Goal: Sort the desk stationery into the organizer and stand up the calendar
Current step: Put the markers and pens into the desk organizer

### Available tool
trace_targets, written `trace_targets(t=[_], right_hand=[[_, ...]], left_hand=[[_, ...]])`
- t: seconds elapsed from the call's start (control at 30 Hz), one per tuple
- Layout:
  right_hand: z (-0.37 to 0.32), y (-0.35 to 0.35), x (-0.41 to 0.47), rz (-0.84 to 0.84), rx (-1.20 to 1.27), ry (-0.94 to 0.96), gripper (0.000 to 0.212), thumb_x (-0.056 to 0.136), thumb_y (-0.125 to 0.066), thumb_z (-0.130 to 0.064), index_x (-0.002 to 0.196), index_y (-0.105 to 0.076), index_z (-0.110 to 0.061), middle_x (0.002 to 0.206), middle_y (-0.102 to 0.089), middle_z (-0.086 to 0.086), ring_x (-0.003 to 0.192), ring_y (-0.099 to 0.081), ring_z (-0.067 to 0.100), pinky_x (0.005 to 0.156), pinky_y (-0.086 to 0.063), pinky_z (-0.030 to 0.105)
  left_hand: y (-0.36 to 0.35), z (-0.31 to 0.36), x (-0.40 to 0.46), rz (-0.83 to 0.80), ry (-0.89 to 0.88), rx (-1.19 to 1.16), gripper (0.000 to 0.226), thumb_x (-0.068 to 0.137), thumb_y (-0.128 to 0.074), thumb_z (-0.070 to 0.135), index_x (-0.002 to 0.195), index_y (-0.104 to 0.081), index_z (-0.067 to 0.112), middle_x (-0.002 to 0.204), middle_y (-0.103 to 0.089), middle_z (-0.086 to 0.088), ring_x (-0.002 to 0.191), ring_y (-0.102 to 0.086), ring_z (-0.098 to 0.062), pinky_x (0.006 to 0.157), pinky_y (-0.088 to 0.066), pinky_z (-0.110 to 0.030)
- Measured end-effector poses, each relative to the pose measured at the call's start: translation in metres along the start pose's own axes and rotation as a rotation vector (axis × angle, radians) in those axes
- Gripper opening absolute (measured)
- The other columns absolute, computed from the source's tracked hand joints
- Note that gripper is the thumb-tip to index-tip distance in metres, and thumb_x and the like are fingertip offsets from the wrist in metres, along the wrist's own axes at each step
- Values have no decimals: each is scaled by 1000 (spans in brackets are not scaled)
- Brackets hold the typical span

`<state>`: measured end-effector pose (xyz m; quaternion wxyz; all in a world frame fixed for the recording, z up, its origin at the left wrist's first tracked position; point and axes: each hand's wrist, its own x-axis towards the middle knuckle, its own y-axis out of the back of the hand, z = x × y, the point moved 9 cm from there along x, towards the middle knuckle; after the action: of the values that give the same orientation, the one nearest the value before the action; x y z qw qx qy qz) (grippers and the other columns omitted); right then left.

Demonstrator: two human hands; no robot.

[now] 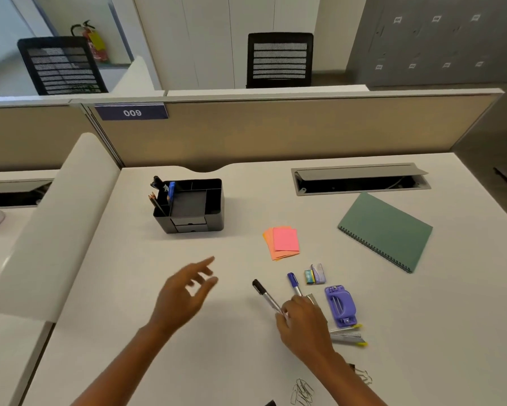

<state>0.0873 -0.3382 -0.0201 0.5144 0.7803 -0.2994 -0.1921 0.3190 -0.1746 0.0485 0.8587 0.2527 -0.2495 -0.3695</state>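
Loose wire paper clips (pixel 303 392) are seen at the near desk edge. Largest down: white desk (pixel 129 288); green spiral-bound calendar (pixel 385 231) lying flat, far right; black plastic organizer (pixel 192 205) far left, pencils and pens in it; left hand (pixel 181 297) held above the desk, fingers loose, nothing gripped; right hand (pixel 303 323) pinched on a black-capped silver pen (pixel 265 295), blue-capped silver pen (pixel 293 284) just beside.

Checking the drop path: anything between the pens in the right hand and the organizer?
Nothing visible. The right hand holds two pens; bare desk lies between them and the organizer. The left hand hovers just beside that path.
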Motion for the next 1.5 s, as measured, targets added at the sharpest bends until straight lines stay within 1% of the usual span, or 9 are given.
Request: trace_targets(t=[0.17, 0.37, 0.5, 0.63, 0.77, 0.97, 1.13, 1.33, 1.5], right_hand=[[-37, 9, -3, 68, 98, 201, 12, 93, -63, -36, 89, -67, -26, 86, -61, -13, 81, -52, 6, 70, -46, 28], [-56, 13, -5, 78, 160, 292, 15, 98, -59, -41, 98, -66, -27, 92, -60, -14, 86, -48, 4, 74, -45, 28], [-62, 16, -1, 76, 193, 310, 16, 100, -57, -42, 103, -64, -28, 96, -59, -16, 89, -50, 4, 77, -44, 30], [-56, 19, 3, 69, 236, 265, 28, 101, -55, -48, 123, -58, -31, 110, -57, -19, 101, -54, 2, 88, -40, 24], [-47, 16, 3, 41, 228, 225, 34, 99, -57, -49, 129, -58, -32, 117, -59, -19, 107, -56, 1, 95, -41, 25], [-38, 3, 2, -5, 209, 186, 30, 98, -57, -49, 126, -58, -37, 119, -58, -22, 108, -54, 1, 96, -38, 22], [-28, -6, 5, -11, 202, 153, 30, 97, -58, -49, 126, -58, -40, 121, -58, -23, 110, -55, 1, 99, -36, 24], [-16, -7, 11, 5, 236, 95, 31, 97, -61, -47, 126, -61, -38, 123, -61, -21, 107, -59, 2, 95, -52, 31], [-13, -12, 12, -23, 232, 93, 26, 99, -58, -46, 123, -63, -37, 119, -60, -22, 100, -60, 1, 94, -51, 31]], left_hand=[[-41, 1, -15, -216, 143, -77, 62, 88, -63, 72, 144, -58, 45, 111, -73, 25, 86, -74, -12, 73, -62, -31], [-36, 23, -8, -194, 88, -150, 20, 95, -72, 34, 115, -75, 33, 94, -79, 21, 77, -77, -12, 73, -63, -29], [-23, 29, -1, -162, 45, -138, 11, 94, -77, 23, 105, -78, 22, 89, -79, 17, 76, -78, -11, 73, -61, -22], [20, 23, 28, 19, 44, -127, 10, 90, -81, 14, 100, -80, 16, 85, -79, 13, 70, -76, -11, 71, -59, -18], [90, -7, 78, 304, 134, -83, 12, 91, -81, 20, 94, -78, 31, 76, -77, 12, 64, -73, -6, 71, -57, -16], [160, -53, 159, 501, 221, -87, 13, 95, -74, 15, 96, -74, 28, 88, -78, -15, 73, -78, -19, 81, -63, -33], [165, -77, 210, 400, 274, 65, 23, 99, -70, 8, 119, -73, -2, 98, -77, -21, 85, -77, -32, 90, -61, -39], [160, -95, 247, 269, 287, 278, 24, 100, -67, 6, 120, -73, -6, 101, -76, -27, 90, -75, -40, 94, -58, -40], [145, -114, 271, 127, 305, 443, 23, 98, -72, 10, 116, -77, -4, 107, -76, -24, 94, -71, -39, 84, -55, -40]])
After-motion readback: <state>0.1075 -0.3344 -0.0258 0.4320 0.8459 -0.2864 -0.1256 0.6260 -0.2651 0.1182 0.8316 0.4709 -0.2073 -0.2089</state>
